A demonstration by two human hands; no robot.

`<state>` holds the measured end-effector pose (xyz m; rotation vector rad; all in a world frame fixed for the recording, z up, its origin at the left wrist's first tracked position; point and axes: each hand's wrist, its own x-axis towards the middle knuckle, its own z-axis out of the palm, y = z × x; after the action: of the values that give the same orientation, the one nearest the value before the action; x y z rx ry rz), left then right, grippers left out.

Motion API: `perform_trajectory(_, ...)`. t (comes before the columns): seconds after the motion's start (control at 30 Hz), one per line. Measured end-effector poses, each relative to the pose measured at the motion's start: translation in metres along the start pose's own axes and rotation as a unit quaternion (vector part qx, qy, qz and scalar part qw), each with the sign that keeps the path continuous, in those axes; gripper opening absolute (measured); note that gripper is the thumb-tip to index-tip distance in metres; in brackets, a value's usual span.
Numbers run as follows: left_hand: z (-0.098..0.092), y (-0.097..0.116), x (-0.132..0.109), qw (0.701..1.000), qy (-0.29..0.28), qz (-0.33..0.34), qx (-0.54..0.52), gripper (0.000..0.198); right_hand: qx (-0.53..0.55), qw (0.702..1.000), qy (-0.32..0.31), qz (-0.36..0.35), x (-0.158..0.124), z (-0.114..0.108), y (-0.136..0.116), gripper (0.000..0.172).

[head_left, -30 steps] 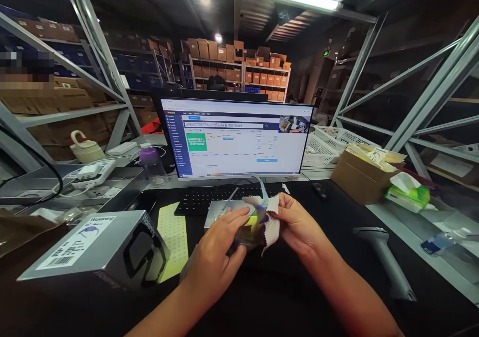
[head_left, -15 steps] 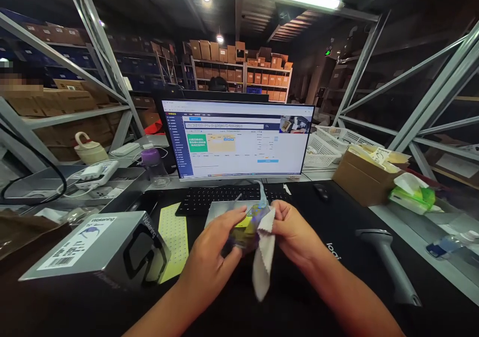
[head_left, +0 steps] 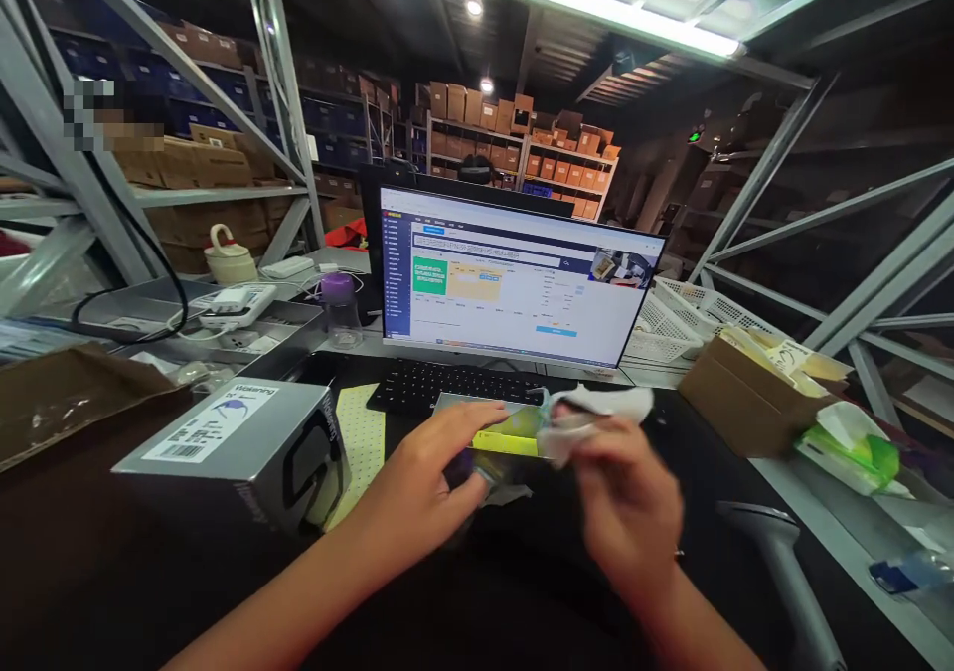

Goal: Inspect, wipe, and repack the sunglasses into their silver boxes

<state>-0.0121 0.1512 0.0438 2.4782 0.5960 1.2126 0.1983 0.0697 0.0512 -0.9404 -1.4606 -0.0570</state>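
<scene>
My left hand (head_left: pixel 424 472) is curled, thumb and fingers around a clear, glossy piece (head_left: pixel 488 472) mostly hidden behind them; its kind does not show. A crumpled white cleaning cloth (head_left: pixel 611 403) is in my right hand (head_left: pixel 633 487), which is smeared by motion. It lies just right of the left hand, apart from it. Between the hands, a flat piece with a yellow strip (head_left: pixel 507 442) shows in front of the black keyboard (head_left: pixel 447 383).
A grey box with a goggles picture (head_left: pixel 231 452) stands left, beside a yellow dotted sheet (head_left: pixel 362 442). The monitor (head_left: pixel 507 283) stands behind the keyboard. On the right are a handheld scanner (head_left: pixel 775 552), a cardboard box (head_left: pixel 737 403), a tissue pack (head_left: pixel 850 447) and a bottle (head_left: pixel 913 572).
My right hand has moved right and away from the left with the cloth, which hung down before and is now bunched up. The whole view has turned left and tilted.
</scene>
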Motion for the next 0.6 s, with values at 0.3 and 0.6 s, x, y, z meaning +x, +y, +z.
perform_trajectory(0.3, -0.004, 0.005, -0.001, 0.997, -0.024, -0.030, -0.071, 0.050, -0.071, 0.934, -0.285, -0.202, -0.025, 0.035, 0.009, 0.068)
perform_trajectory(0.6, -0.008, 0.004, 0.000, 0.996, -0.054, 0.052, 0.042, 0.061, 0.050, 0.978, -0.199, 0.041, 0.011, -0.005, 0.020, 0.025)
